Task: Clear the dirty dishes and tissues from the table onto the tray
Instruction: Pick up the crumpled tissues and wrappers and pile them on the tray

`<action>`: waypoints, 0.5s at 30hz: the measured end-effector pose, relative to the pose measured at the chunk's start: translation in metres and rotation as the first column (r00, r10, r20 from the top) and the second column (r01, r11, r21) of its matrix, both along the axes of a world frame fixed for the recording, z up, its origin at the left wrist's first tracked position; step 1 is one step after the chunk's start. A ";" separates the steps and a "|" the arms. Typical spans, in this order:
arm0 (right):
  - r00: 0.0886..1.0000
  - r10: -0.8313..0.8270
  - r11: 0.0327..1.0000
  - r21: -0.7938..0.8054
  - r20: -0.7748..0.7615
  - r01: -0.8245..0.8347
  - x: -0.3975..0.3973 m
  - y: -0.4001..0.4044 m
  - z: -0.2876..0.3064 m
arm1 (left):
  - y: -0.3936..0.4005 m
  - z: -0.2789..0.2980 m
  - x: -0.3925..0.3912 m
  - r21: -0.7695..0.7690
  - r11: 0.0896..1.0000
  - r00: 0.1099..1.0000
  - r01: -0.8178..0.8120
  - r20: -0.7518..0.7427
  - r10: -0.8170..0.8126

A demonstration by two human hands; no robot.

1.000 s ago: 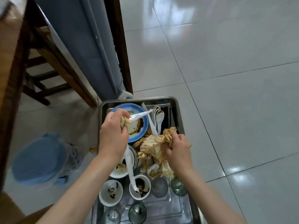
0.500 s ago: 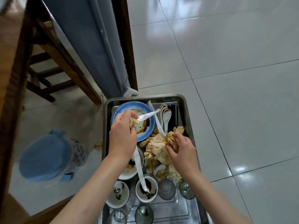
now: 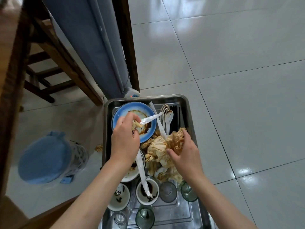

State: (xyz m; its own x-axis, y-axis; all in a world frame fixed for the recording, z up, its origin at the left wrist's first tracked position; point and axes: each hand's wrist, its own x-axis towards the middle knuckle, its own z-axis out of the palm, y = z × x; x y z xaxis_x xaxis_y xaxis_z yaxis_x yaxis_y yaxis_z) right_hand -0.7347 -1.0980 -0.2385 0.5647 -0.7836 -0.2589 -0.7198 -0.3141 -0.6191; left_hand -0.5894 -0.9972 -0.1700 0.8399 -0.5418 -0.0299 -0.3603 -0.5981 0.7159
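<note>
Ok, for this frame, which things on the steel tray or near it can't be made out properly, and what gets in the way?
Head view only:
- White bowl under the left hand: mostly covered by hand and forearm.
- Lower part of the stained tissue pile: hidden by the right hand.
- Clear glasses at the near end of the steel tray: cut off by the bottom edge.
- Blue-lidded bin on the floor: blurred.

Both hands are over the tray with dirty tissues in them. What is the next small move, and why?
Probably the left hand should drop its small tissue wad and wrapper beside the tissue pile that the right hand grips: both are already above the tray, so only letting go remains.
</note>
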 end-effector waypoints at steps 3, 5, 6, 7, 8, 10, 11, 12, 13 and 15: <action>0.999 0.032 0.999 -0.019 -0.032 -0.033 -0.001 0.002 -0.001 | 0.001 -0.001 -0.001 -0.008 1.000 1.000 0.001 -0.009 -0.001; 0.997 0.060 0.998 -0.032 -0.045 -0.062 -0.002 0.002 0.000 | 0.002 -0.001 -0.002 -0.004 1.000 1.000 0.000 -0.009 0.000; 0.997 0.063 0.997 -0.035 -0.036 -0.065 -0.003 0.002 0.000 | 0.002 -0.001 -0.002 -0.003 1.000 1.000 0.000 -0.009 0.000; 0.998 0.059 0.998 -0.038 -0.022 -0.059 -0.003 0.003 0.001 | 0.002 -0.001 -0.003 -0.002 1.000 1.000 0.002 -0.008 -0.002; 0.999 0.050 0.998 -0.045 -0.007 -0.050 -0.003 0.003 0.002 | 0.002 -0.001 -0.003 -0.002 1.000 1.000 0.003 -0.009 -0.003; 0.999 0.036 0.997 -0.065 0.004 -0.036 -0.003 0.003 0.003 | 0.001 -0.001 -0.005 -0.005 1.000 1.000 0.005 -0.019 -0.005; 0.999 0.035 0.997 -0.073 -0.002 -0.035 -0.004 0.002 0.004 | -0.001 0.000 -0.006 -0.008 1.000 1.000 0.004 -0.026 -0.004; 0.999 0.037 0.996 -0.079 -0.011 -0.037 -0.004 0.001 0.006 | -0.003 0.000 -0.006 -0.014 1.000 0.999 0.007 -0.032 -0.007; 0.999 0.044 0.995 -0.088 -0.015 -0.045 -0.005 -0.001 0.008 | -0.007 0.001 -0.007 -0.021 1.000 0.999 0.011 -0.037 -0.011; 0.997 0.070 0.991 -0.112 -0.011 -0.071 -0.005 -0.006 0.013 | -0.014 0.001 -0.007 -0.034 0.999 0.999 0.017 -0.047 -0.019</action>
State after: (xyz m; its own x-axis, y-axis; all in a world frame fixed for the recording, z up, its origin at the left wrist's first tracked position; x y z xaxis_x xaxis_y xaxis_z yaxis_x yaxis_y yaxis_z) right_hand -0.7402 -1.1040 -0.2251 0.6181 -0.7661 -0.1761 -0.6976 -0.4314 -0.5721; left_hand -0.5966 -1.0115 -0.1692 0.8282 -0.5581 -0.0509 -0.3361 -0.5673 0.7518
